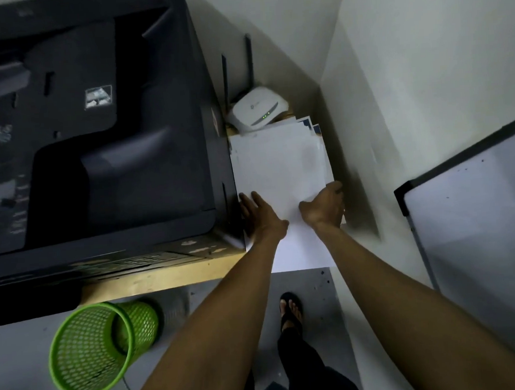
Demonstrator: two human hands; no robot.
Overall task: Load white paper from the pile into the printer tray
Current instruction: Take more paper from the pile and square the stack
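From the head camera we see the pile of white paper (280, 175) lying just right of the dark printer (95, 129), at its three o'clock, on the wooden table (165, 277). Our left hand (259, 215) rests flat on the pile's near left corner, fingers straight. Our right hand (326, 205) grips the pile's right edge, thumb on top. A white router (257, 109) sits at the pile's twelve o'clock; a green basket (99, 346) lies tipped on the floor at seven.
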